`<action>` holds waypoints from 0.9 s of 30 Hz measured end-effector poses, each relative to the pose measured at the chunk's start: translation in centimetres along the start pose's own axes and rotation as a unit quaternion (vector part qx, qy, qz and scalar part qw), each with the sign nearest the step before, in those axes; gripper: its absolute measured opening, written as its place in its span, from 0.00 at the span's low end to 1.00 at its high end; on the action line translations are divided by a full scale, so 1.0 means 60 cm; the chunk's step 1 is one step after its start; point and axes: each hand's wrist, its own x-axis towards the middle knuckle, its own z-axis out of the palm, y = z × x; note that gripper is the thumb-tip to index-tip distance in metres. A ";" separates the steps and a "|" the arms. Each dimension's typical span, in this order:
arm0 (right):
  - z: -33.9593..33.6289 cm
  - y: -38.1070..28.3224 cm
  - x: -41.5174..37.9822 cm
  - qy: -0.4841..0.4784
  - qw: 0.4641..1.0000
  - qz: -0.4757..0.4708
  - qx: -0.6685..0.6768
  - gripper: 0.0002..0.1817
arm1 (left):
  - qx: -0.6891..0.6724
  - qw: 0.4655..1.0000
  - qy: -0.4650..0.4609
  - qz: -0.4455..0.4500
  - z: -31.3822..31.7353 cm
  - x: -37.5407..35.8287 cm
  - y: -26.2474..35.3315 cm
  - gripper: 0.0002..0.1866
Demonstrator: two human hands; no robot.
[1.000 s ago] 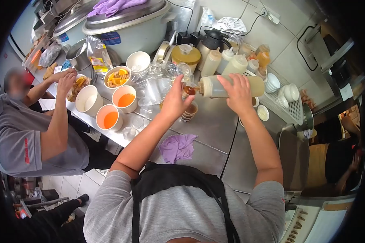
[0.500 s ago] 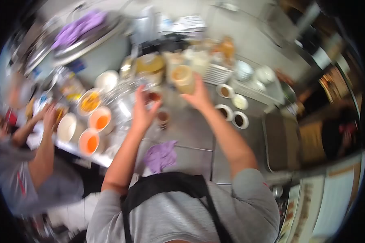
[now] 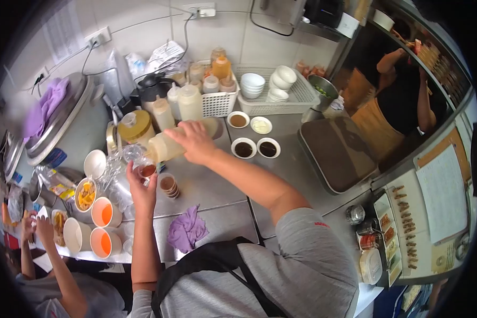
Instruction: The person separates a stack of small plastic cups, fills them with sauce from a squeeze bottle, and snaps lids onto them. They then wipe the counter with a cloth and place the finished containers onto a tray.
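Note:
My right hand (image 3: 197, 142) is wrapped around a translucent plastic bottle (image 3: 164, 147), tipped so that its mouth points down and left. Just below that mouth, a small clear cup (image 3: 148, 170) of reddish-brown sauce is pinched in the fingers of my left hand (image 3: 142, 191). Whether anything flows from the bottle I cannot make out. Beside the left hand, a stack of small cups (image 3: 169, 186) with brown contents stands on the steel counter (image 3: 217, 183). A crumpled purple cloth (image 3: 187, 229) lies nearer my body.
Several white bowls (image 3: 244, 148) of sauces sit right of the bottle. Behind are a squeeze-bottle basket (image 3: 218, 105) and a bowl tray (image 3: 281, 108). Paper tubs (image 3: 106, 243) line the left edge. A co-worker's hands (image 3: 40, 228) are at far left; a dark lidded box (image 3: 338, 153) is right.
My right hand has tilted the bottle from nearly upright and brought it left, over the left hand. The left hand now holds a small sauce cup up. The camera view has shifted.

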 end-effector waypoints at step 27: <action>-0.050 0.008 0.023 -0.037 0.984 -0.111 -0.135 0.36 | 0.064 0.998 -0.014 -0.016 0.000 0.010 0.018 0.38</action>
